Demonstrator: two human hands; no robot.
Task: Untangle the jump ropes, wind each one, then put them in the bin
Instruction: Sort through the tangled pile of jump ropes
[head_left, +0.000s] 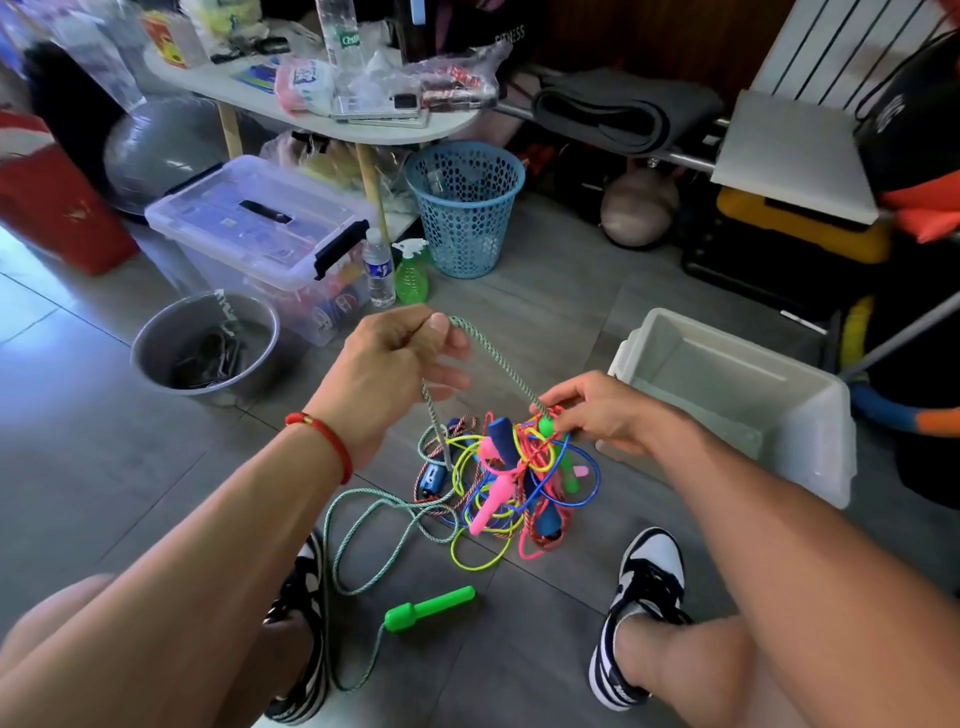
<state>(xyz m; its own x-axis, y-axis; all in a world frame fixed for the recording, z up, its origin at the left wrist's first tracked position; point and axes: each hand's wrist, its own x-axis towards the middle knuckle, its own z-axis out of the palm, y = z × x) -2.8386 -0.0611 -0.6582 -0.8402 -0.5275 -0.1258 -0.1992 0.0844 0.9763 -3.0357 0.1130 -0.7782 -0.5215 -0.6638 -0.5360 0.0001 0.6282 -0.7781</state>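
A tangle of jump ropes (501, 480) in yellow, blue, pink and red lies on the grey floor between my feet, with blue, pink and green handles in it. My left hand (400, 364) pinches a loop of the green-white braided rope (496, 358) and holds it up above the pile. That rope runs down to my right hand (597, 410), whose fingers pinch it at the top of the tangle beside a green handle (563, 457). Its loose end trails over the floor to another green handle (428, 609). The white plastic bin (748, 405) stands open at the right.
A metal bowl (205, 343) sits on the floor at left. Behind are a lidded clear storage box (260, 228), a water bottle (378, 270), a green spray bottle (411, 273), a blue mesh basket (465, 205) and a cluttered white table (311, 109). My two shoes flank the ropes.
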